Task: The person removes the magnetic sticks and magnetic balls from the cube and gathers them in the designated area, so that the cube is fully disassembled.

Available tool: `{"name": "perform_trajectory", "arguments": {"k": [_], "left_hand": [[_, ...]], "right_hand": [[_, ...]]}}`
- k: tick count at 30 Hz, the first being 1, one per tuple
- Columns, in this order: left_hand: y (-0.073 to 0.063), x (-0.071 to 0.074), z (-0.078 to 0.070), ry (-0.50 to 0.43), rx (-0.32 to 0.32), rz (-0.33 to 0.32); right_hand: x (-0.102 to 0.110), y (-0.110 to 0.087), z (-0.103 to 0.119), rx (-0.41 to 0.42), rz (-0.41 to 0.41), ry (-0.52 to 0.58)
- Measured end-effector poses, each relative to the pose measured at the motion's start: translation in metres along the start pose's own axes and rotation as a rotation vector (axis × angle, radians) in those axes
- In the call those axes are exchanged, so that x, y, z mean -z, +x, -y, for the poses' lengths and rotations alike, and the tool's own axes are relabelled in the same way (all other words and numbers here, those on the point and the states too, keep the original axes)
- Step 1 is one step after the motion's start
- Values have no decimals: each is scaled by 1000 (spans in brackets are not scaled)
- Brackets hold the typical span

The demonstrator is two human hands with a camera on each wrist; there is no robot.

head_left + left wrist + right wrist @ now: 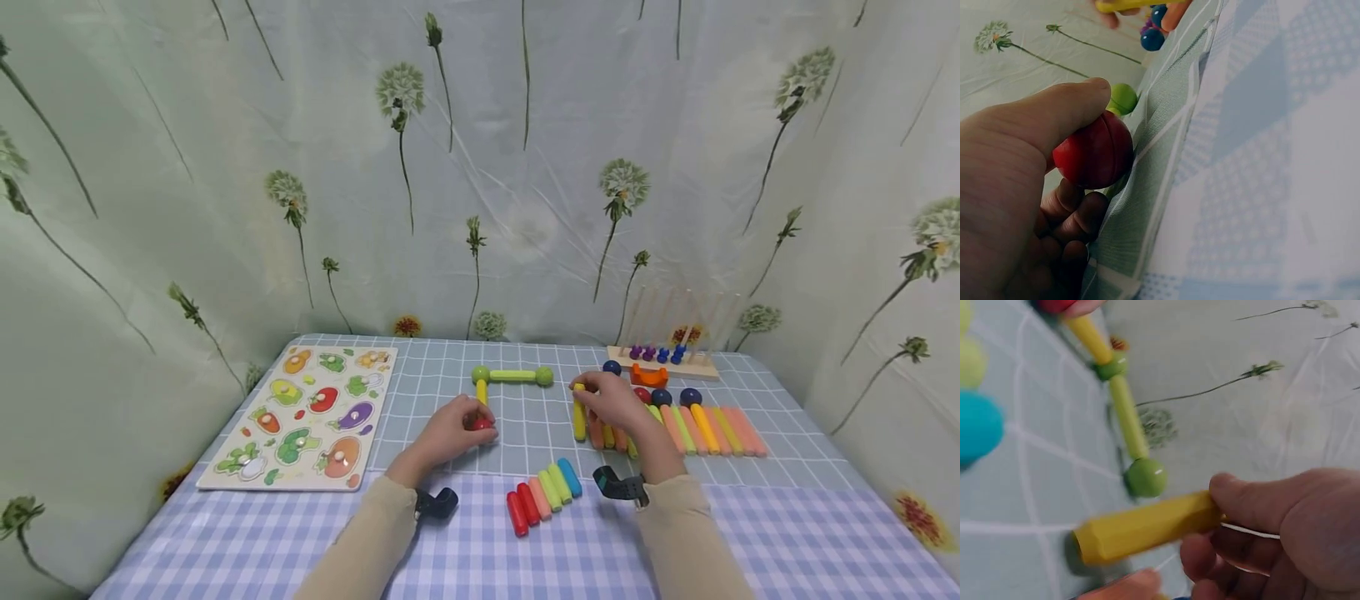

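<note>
My left hand [452,429] pinches a red ball [1099,153] between thumb and fingers, at the near end of a yellow stick [482,390]. That stick runs back to a green ball [480,374], where a light green stick [513,376] leads right to a second green ball [544,376]. My right hand [613,402] pinches one end of another yellow stick [1147,528], whose other end points down toward the cloth. Beneath and beside the right hand lies a row of coloured sticks [705,429]. Whether the red ball is joined to its stick is hidden by the fingers.
A vegetable puzzle board [296,417] lies at the left. Short coloured sticks, among them a blue one [569,477], lie between the forearms. Dark blue balls [691,396] and an orange curved piece [648,377] sit behind the stick row, before a pegged wooden rack [667,360].
</note>
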State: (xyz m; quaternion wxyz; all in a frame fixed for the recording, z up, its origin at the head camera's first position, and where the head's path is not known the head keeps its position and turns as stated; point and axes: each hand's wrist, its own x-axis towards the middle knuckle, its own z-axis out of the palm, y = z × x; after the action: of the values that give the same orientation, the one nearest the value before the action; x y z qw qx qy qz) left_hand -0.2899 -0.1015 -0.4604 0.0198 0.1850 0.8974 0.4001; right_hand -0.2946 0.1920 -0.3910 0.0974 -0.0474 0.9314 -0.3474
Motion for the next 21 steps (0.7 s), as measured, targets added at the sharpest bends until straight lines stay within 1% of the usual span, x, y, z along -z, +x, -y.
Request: {"name": "perform_trajectory", "arguments": {"k": [3, 7, 14, 21], "left_hand": [[-1, 0, -2, -1, 4, 0], [-1, 0, -1, -5, 13, 4], [0, 1, 0, -16, 2, -2], [0, 0, 0, -11, -3, 11]], "right_hand": [[-6, 4, -7, -16, -6, -46], [-11, 9, -14, 1, -17, -79], [-15, 12, -17, 37, -66, -112], [-19, 13, -18, 69, -82, -212]]}}
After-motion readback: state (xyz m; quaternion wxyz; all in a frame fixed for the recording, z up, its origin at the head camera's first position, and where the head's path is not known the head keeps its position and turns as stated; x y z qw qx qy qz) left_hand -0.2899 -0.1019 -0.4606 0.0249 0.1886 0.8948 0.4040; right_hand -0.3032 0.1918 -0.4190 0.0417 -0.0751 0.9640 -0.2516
